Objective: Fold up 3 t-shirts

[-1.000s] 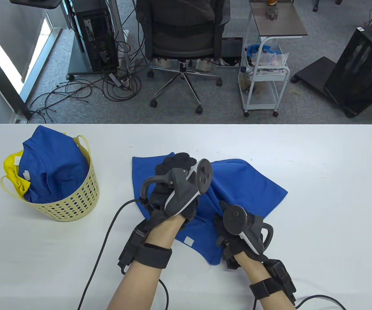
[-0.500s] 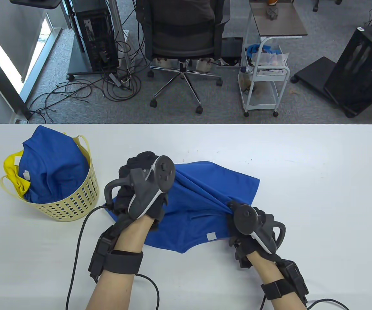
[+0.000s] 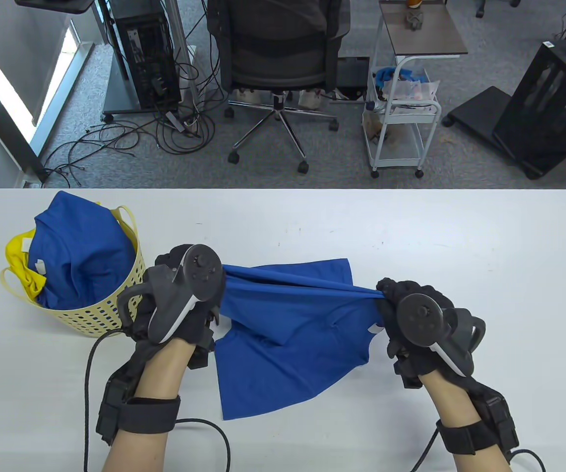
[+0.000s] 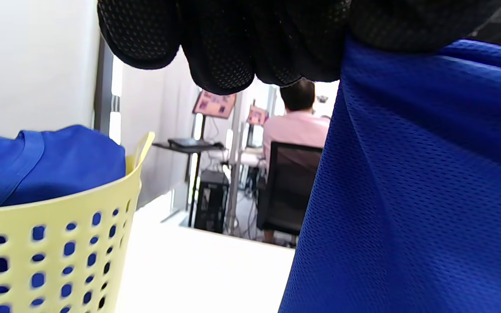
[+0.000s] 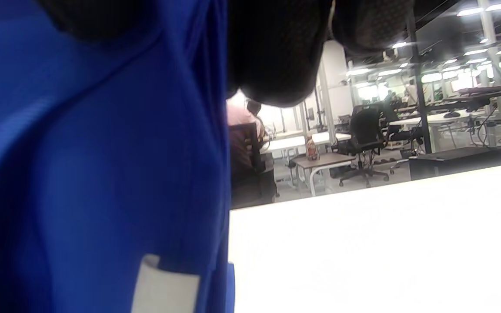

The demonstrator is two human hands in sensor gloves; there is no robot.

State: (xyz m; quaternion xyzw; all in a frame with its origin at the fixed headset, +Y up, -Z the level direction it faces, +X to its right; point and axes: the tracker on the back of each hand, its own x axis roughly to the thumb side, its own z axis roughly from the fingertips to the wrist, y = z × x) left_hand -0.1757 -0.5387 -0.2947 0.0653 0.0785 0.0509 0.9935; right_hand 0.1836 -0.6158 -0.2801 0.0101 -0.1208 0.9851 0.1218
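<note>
A blue t-shirt [image 3: 287,324] hangs stretched between my two hands above the white table [image 3: 484,255]. My left hand [image 3: 184,295] grips its left end beside the basket. My right hand [image 3: 410,319] grips its right end, where a white tag shows. The lower part of the shirt drapes onto the table toward me. In the left wrist view my gloved fingers [image 4: 233,39] close over the blue mesh fabric [image 4: 415,195]. In the right wrist view the fabric [image 5: 94,174] with its white tag [image 5: 165,284] fills the left half under my fingers [image 5: 276,52].
A yellow perforated basket [image 3: 110,305] stands at the table's left, holding another blue shirt [image 3: 81,250] and a yellow one [image 3: 19,255]; it also shows in the left wrist view [image 4: 50,256]. Beyond the far edge are an office chair [image 3: 278,54] and a white cart [image 3: 403,103].
Both hands have moved apart, the left toward the basket and the right to the right. The shirt has come up off the table and now stretches taut between them.
</note>
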